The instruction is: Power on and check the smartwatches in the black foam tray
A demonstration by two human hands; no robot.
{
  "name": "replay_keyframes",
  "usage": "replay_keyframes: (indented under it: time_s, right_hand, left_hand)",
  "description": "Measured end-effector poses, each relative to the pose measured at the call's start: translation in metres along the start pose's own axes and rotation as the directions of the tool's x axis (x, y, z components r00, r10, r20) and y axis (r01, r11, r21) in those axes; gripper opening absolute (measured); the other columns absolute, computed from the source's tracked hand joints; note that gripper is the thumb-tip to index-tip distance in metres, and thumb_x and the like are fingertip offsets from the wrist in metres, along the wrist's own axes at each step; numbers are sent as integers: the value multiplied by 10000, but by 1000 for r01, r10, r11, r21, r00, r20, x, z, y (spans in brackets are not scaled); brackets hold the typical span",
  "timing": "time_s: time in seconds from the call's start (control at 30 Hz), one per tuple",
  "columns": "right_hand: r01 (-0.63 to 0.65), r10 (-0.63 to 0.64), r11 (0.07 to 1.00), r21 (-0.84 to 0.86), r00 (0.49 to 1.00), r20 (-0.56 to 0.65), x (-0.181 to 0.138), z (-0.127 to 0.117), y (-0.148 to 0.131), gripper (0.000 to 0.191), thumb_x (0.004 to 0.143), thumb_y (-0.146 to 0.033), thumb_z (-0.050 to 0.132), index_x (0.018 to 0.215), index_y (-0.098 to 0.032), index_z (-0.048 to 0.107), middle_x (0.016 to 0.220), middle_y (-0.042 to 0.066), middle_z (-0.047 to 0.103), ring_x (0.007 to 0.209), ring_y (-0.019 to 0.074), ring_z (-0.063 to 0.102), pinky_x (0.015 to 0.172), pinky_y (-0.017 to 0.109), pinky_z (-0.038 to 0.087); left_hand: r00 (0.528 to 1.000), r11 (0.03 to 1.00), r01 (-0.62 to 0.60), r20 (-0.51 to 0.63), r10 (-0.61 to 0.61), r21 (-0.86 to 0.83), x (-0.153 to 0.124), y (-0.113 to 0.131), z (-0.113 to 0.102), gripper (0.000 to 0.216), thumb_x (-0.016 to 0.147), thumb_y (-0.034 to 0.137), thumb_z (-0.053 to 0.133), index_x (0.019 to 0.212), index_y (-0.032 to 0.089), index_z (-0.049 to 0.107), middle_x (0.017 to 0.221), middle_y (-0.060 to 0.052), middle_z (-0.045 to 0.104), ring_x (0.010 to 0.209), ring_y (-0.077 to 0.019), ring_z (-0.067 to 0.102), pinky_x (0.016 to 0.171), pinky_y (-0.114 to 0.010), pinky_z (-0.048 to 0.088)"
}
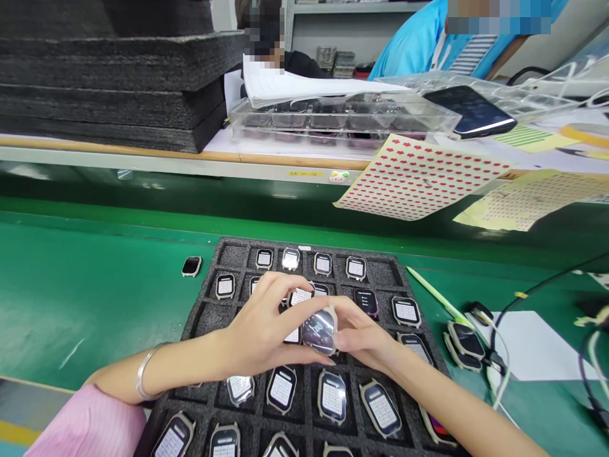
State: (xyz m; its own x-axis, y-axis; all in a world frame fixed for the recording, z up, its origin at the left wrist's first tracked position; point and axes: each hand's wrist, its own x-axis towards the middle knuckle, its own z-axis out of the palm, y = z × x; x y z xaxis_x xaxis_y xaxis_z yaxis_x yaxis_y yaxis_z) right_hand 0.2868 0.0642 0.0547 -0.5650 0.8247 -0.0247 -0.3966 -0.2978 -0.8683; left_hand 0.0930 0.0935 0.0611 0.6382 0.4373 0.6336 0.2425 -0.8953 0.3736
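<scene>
Above a black foam tray (212, 320), a smartwatch (320, 331) with a lit, glossy screen is between my hands. My right hand (361, 333) grips its right side, thumb on the near face and fingers behind. Around its left side is my left hand (266, 317), closed with the index finger along the top edge and the thumb below. My left middle finger curls over another watch (301, 296) in the tray. More watch faces, such as one (281, 388) and another (332, 397), lie in the tray's compartments, mostly showing white screens. The left palm hides some compartments.
A single watch (191, 266) lies left of the tray on the green bench (95, 298). To the right are a light green pen (435, 292), stacked watches (464, 346), cables (507, 304) and white paper (542, 346). Foam blocks (109, 82) and a sticker sheet (419, 178) occupy the shelf; two people sit beyond.
</scene>
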Motion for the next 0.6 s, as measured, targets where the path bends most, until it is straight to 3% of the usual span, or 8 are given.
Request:
replay_keyframes:
  time_s: [0.5,0.6]
  right_hand:
    - [-57,56,998,-13,997,-48,0,0,-1,405,621,-373,853,977,-216,740,831,16,664,766,184,578,746,282,442]
    - [-29,28,999,-19,999,-21,0,-1,-1,362,662,-363,835,977,-214,734,832,12,654,772,174,574,749,272,436]
  left_hand:
    - [1000,999,-10,2,10,35,0,1,-1,533,794,498,689,1189,162,563,1105,-126,535,993,-245,483,853,-380,431]
    - [1000,999,-6,22,5,42,-1,0,-1,539,801,484,689,1213,168,547,1119,-127,528,1011,-250,479,867,-391,433]
